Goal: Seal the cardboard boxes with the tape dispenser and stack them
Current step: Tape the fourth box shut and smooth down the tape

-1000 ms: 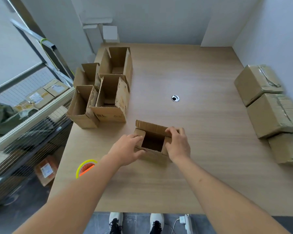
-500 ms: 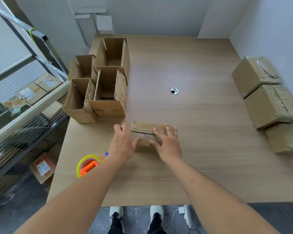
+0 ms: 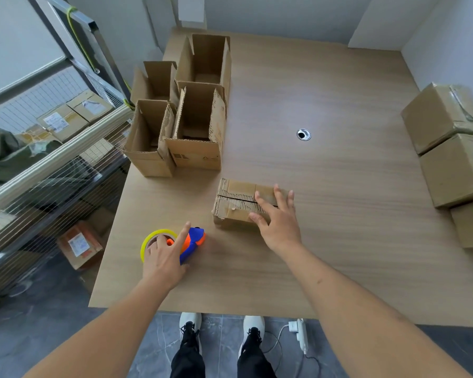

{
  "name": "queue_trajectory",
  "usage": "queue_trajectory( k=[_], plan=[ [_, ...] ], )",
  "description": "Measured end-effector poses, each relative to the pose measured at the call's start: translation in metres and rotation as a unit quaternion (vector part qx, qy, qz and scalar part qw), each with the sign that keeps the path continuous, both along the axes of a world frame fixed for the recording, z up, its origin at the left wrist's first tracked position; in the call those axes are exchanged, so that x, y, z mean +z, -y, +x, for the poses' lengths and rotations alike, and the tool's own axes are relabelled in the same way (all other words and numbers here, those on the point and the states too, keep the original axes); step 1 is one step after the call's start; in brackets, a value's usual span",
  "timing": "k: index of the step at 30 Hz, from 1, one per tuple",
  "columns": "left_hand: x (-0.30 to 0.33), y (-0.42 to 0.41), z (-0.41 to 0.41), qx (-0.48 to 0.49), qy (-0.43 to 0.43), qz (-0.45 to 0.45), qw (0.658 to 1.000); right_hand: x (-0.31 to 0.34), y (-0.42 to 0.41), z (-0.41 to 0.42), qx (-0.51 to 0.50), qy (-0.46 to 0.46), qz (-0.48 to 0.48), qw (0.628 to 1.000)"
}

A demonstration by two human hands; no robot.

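Near table [image 3: 325,241] front edge: small box [image 3: 238,201], flaps folded shut, seam untaped. R hand [image 3: 277,222] lies flat on its top, fingers straight and spread, prob. to keep flaps down for taping. L hand [image 3: 163,257] rests on dispenser [image 3: 194,241] just left of box, fingers mostly extended, not yet wrapped round it. Open boxes [image 3: 191,124] wait behind at left; sealed ones [image 3: 448,148] sit along right wall, likely the stack.

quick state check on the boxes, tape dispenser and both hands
small box: flaps folded shut, seam untaped
open boxes: four, upright, flaps up
taped boxes: closed, grouped at the table's right edge
tape dispenser: lying on the table
left hand: on the dispenser, index finger straight, not yet gripping
right hand: flat, pressing the small box's flaps
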State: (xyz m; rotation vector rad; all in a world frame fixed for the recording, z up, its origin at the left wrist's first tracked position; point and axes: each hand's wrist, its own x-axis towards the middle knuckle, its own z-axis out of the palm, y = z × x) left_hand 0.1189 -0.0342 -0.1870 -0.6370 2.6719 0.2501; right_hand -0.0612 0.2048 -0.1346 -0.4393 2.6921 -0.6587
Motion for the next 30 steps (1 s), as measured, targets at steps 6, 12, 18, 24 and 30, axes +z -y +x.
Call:
queue_trajectory(
  k=[6,12,18,24,30],
  plan=[
    [-0.003,0.009,0.007,0.033,-0.088,0.041,0.995,0.003,0.004,0.006,-0.003,0.014,-0.003,1.000],
    [0.028,0.028,0.001,0.056,-0.279,0.217,0.934,0.005,0.010,0.012,0.022,0.017,-0.010,1.000],
    [0.093,0.035,-0.037,-0.153,-0.327,0.176,0.916,-0.008,0.016,0.027,0.035,0.012,-0.089,0.995],
    [0.120,0.021,-0.074,-0.357,-0.205,0.084,0.907,-0.010,0.007,0.019,0.018,0.051,-0.164,0.985],
    [0.107,0.014,-0.079,-0.357,-0.152,0.087,0.918,0.003,-0.009,0.009,0.036,0.027,-0.122,0.992]
  ],
)
